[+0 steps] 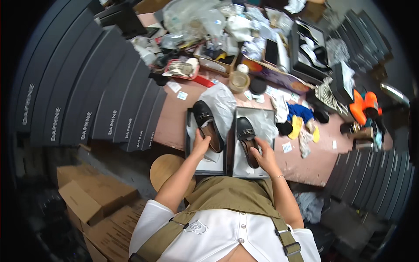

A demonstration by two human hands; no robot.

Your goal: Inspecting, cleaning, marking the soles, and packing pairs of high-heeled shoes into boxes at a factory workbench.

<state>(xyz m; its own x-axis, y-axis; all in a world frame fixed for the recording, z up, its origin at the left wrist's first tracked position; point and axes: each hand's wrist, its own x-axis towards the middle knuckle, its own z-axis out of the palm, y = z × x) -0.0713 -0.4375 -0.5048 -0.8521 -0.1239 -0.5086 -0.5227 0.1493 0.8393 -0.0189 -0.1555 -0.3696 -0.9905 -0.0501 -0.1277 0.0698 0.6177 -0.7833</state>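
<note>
My left hand (201, 144) is closed on the side of a black loafer (203, 114) with a metal ornament on its upper. That shoe is tilted over the left part of an open shoebox (189, 150), beside crumpled white tissue paper (220, 101). My right hand (266, 158) grips a second black loafer (245, 125), also with a metal ornament, its toe pointing away from me. It is over the white-lined right part of the box (238, 171), which holds more tissue paper (263, 122). My fingers partly hide both shoes.
Dark shoeboxes stand in rows at the left (98, 87) and lower right (371, 179). A jar (239, 81), a red basket (192, 74) and coloured cloths (300, 112) lie on the pink table (172, 124). A round stool (163, 172) and cardboard boxes (94, 192) are at the lower left.
</note>
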